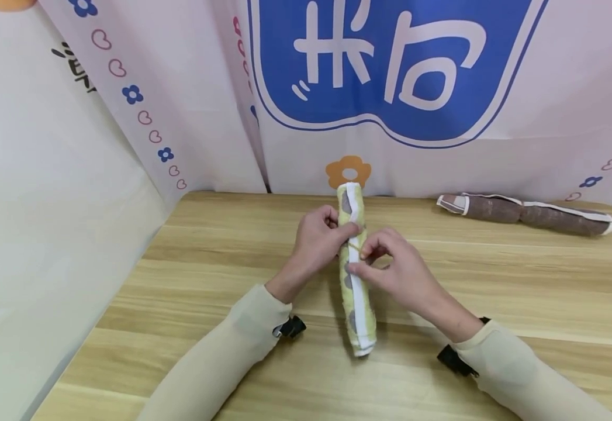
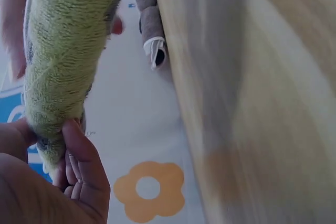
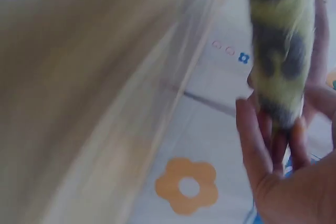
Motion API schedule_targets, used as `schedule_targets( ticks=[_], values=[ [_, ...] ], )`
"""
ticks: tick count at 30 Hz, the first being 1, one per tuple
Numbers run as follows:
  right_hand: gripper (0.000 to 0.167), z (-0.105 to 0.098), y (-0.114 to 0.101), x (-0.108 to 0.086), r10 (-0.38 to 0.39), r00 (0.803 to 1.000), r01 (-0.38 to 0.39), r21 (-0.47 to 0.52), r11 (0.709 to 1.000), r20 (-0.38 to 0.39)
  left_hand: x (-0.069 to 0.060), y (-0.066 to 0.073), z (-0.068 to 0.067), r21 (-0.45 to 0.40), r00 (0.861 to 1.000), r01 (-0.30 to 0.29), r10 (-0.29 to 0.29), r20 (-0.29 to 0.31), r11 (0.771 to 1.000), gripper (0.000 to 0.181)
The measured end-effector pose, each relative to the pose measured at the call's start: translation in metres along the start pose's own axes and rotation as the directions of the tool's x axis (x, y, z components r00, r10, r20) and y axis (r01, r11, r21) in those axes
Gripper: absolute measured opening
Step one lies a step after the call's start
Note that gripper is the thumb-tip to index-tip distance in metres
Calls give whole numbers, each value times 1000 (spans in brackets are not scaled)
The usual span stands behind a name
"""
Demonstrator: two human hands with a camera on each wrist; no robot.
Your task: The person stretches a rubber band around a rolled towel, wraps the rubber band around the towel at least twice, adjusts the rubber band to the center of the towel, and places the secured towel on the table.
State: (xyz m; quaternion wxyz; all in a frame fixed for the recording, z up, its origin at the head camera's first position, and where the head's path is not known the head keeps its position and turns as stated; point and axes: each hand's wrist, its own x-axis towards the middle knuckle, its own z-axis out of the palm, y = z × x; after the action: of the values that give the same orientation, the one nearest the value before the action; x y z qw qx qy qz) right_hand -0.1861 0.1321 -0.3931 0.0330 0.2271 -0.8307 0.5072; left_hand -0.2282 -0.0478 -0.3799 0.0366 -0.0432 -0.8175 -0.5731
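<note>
A rolled yellow-green towel [image 1: 359, 310] with grey spots and a white edging strip is held lengthwise above the table, in the middle of the head view. My left hand [image 1: 316, 240] grips its upper half from the left, thumb across the white strip. On the other side, my right hand [image 1: 400, 266] pinches a thin yellowish band [image 1: 355, 249], which looks like a rubber band and crosses the strip near the roll's middle. Both wrist views show the towel's fuzzy outer side [image 2: 68, 51] with fingers around its lower end; the band is not visible there.
A brown rolled towel [image 1: 495, 210] with white edging lies at the table's back right, cinched at its middle. The wooden table [image 1: 179, 304] meets a printed cloth backdrop [image 1: 211, 146] at its far edge. A white surface [image 1: 48, 234] lies beyond its left edge.
</note>
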Motion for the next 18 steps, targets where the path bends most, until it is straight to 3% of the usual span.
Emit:
schedule_targets(
  ticks=[4, 8, 18],
  values=[
    [28, -3, -5, 1, 199, 979, -197, 29, 980, -45, -8, 1, 7, 79, 997, -81, 82, -10, 994, 27],
    [27, -6, -8, 0, 289, 957, -288, 31, 957, -31, -15, 2, 13, 169, 991, -127, 132, -20, 977, 28],
    [15, -3, -5, -3, 101, 994, -104, -104, 989, -37, -14, 0, 14, 207, 988, -129, 143, -54, 970, 30]
  ],
)
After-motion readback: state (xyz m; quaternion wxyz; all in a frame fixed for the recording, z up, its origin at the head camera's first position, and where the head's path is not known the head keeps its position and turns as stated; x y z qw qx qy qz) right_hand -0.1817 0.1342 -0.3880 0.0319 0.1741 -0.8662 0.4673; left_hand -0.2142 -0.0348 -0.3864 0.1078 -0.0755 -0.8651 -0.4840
